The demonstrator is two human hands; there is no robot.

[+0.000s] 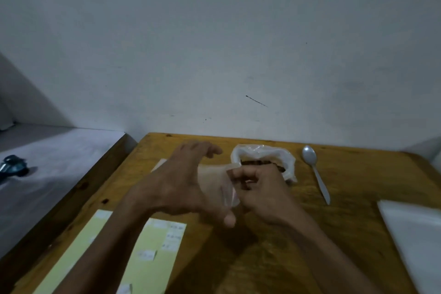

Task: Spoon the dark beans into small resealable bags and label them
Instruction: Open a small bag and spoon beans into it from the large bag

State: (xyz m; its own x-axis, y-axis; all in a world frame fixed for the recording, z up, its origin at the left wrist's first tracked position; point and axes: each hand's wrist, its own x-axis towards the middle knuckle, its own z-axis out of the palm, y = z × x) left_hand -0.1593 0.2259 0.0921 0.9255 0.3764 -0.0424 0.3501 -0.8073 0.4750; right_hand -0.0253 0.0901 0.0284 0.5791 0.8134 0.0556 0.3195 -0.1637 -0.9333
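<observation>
Yellow-brown wooden table (358, 198), pale yellow label sheet (148, 260), silver spoon (315, 169), dark beans (257, 163).

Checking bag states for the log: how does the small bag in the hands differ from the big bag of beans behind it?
The small bag is held off the table between the left hand and right hand; the big bag sits on the table. The small bag looks flat and empty; the big bag has its rim rolled open with dark beans inside. Both are clear plastic.

Both forearms reached forward, left hand (183, 184) fingers spread, thumb low, right hand (262, 194) fingers curled, apparently pinching, hands nearly touching
</observation>
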